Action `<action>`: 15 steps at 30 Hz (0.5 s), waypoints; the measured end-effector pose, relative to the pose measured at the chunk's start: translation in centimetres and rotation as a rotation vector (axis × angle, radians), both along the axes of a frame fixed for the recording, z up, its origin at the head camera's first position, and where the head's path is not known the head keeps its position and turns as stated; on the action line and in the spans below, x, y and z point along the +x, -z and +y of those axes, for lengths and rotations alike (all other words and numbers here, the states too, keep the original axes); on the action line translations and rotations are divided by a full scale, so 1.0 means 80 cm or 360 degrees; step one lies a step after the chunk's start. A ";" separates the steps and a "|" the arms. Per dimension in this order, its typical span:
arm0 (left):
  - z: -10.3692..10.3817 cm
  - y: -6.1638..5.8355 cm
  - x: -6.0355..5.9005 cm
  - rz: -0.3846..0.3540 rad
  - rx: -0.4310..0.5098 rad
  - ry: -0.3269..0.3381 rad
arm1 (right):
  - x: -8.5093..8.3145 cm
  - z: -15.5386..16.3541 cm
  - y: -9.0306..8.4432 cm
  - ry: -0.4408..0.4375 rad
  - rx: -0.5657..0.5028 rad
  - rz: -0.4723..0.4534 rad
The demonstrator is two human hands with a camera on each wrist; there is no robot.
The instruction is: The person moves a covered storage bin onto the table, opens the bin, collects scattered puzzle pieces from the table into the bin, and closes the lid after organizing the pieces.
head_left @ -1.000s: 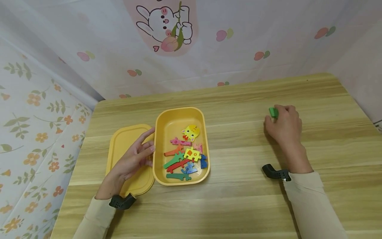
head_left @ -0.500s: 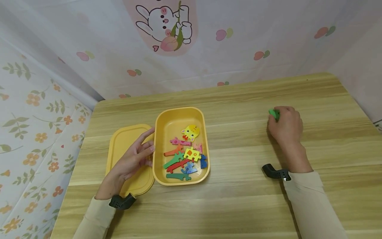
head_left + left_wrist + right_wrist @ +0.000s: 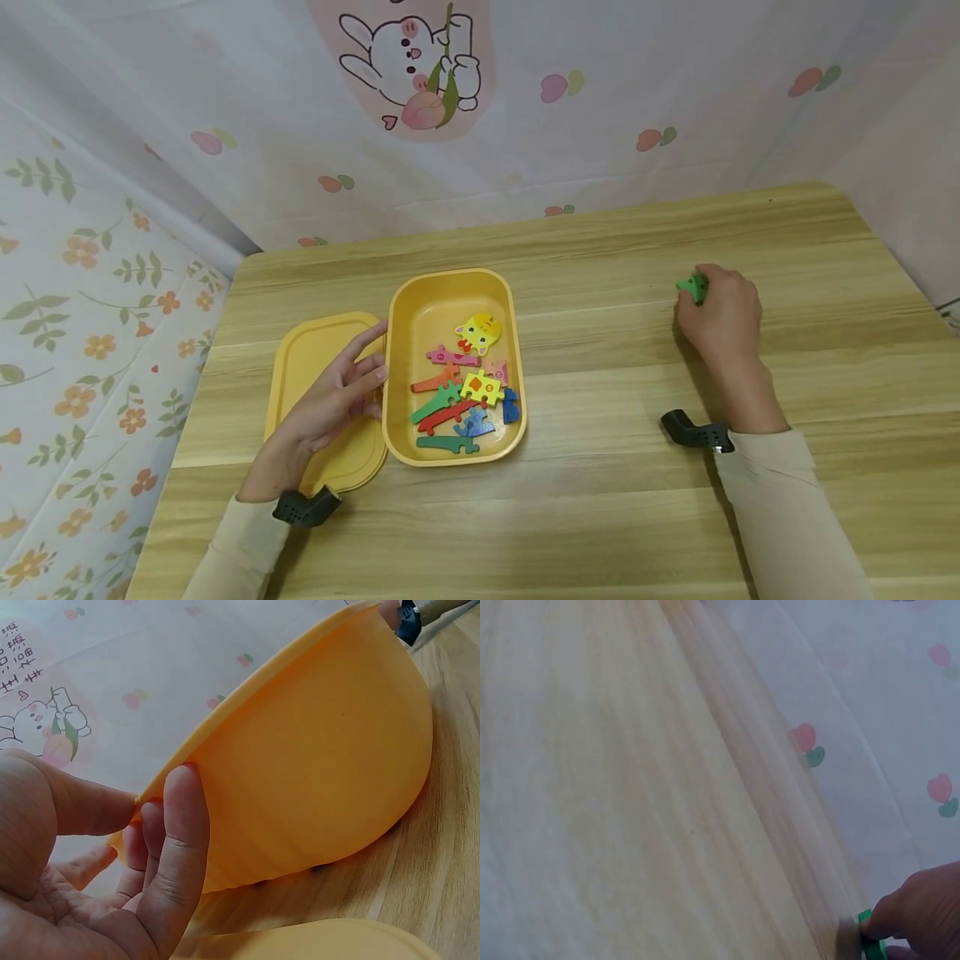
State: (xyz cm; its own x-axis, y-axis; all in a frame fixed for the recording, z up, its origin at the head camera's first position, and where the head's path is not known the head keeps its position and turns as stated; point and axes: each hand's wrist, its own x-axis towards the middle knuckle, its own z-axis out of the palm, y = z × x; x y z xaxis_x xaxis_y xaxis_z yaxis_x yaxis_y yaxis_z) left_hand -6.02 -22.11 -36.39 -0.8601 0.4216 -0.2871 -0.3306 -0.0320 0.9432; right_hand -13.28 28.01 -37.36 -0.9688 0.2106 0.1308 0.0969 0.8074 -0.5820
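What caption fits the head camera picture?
Right hand holds a green piece; left hand rests by the yellow box.

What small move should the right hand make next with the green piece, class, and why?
Probably release it and draw back: the right hand holds the green piece low at the table, far from the yellow tray, which the left hand steadies by its rim.

table (image 3: 600, 500): matt wood grain | box (image 3: 450, 292): smooth plastic
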 end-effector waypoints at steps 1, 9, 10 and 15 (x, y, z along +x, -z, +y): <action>0.000 0.000 0.000 0.0000 0.0000 0.0001 | 0.000 0.000 -0.001 0.0004 0.0000 -0.0003; -0.001 -0.001 0.000 -0.0009 0.0006 0.0009 | -0.002 -0.003 -0.006 0.0062 -0.0016 0.0042; -0.001 -0.002 0.000 -0.0013 0.0008 0.0007 | -0.002 -0.004 -0.007 0.0064 -0.0027 0.0045; 0.000 -0.004 0.000 -0.0031 0.0016 0.0000 | -0.002 -0.005 -0.012 0.0056 -0.0124 0.0089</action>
